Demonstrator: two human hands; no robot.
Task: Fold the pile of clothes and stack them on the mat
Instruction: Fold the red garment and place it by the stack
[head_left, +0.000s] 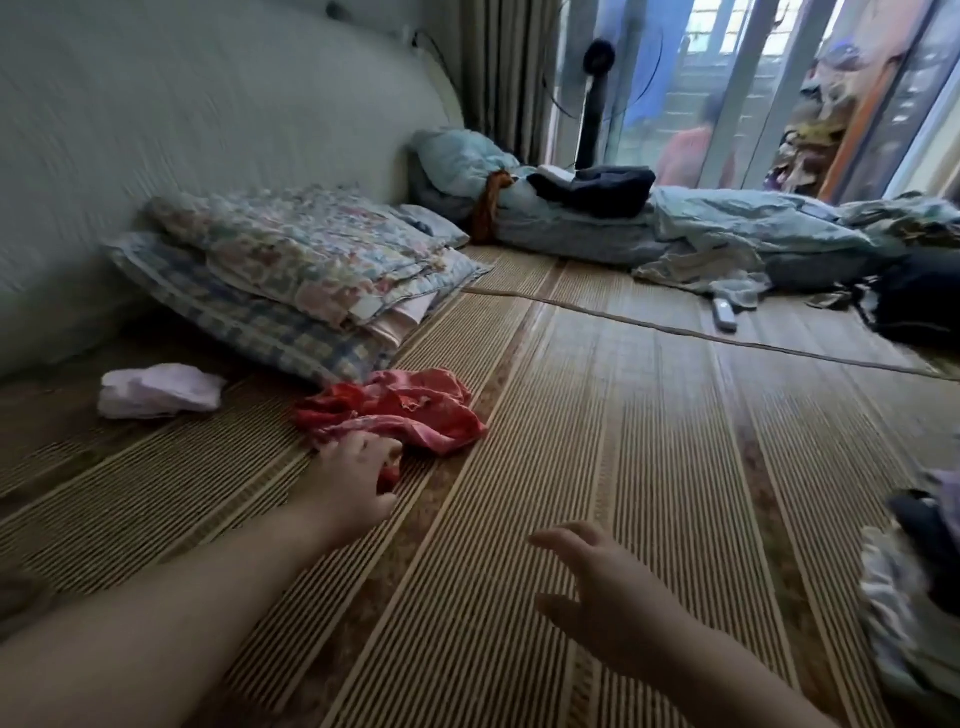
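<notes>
A crumpled red and pink garment (400, 410) lies on the striped bamboo mat (649, 467) left of centre. My left hand (353, 483) reaches out to its near edge and its fingers close on a fold of the red cloth. My right hand (597, 587) hovers over the bare mat further right, fingers spread, holding nothing. A small folded white garment (158, 389) lies on the mat to the left of the red one. A pile of loose clothes (914, 571) shows at the right edge, partly cut off.
Stacked pillows and a folded floral blanket (306, 270) lie against the wall at the left. Crumpled blue bedding (727, 223) and dark clothes fill the far side. A white remote (723, 313) lies on the mat. A standing fan (592, 104) and glass doors are behind.
</notes>
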